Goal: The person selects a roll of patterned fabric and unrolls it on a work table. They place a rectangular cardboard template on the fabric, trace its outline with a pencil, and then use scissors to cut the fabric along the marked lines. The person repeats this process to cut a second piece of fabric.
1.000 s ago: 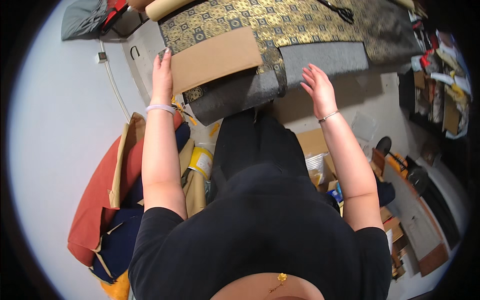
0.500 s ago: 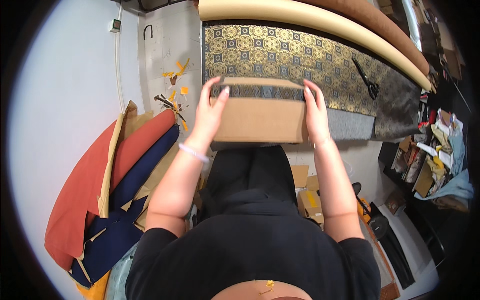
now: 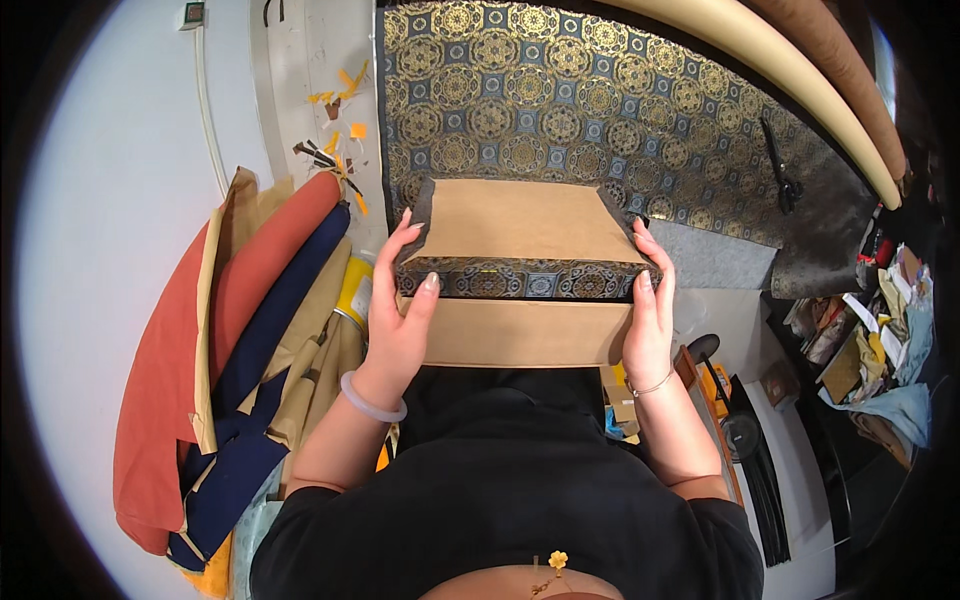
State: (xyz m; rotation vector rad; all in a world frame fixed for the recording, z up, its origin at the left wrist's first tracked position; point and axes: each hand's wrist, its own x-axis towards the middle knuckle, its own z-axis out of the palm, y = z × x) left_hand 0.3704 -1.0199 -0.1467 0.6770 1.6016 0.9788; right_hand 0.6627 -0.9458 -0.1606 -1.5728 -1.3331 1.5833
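Note:
Between my two hands is a cardboard box (image 3: 520, 222), its sides wrapped in a band of dark blue and gold patterned fabric with dark strips folded over the edges. A plain brown cardboard panel (image 3: 515, 335) shows on the side nearest me. My left hand (image 3: 398, 300) grips the box's left end, thumb on the front side and fingers round the far corner. Its right end is gripped by my right hand (image 3: 652, 300) in the same way. Under and beyond the box spreads a gold and blue patterned fabric (image 3: 540, 110). The box's underside is hidden.
Black scissors (image 3: 780, 170) lie on the fabric at the right. Cream (image 3: 780, 80) and brown rolls (image 3: 850, 70) run along the far edge. Red fabric (image 3: 170, 420) and navy fabric rolls (image 3: 290, 300) lean at the left wall. Scraps (image 3: 890, 340) are heaped at the right.
The box has come nearer me and tilted, so its brown top panel shows more fully. Both hands keep hold of its ends. My view has shifted closer over the patterned fabric.

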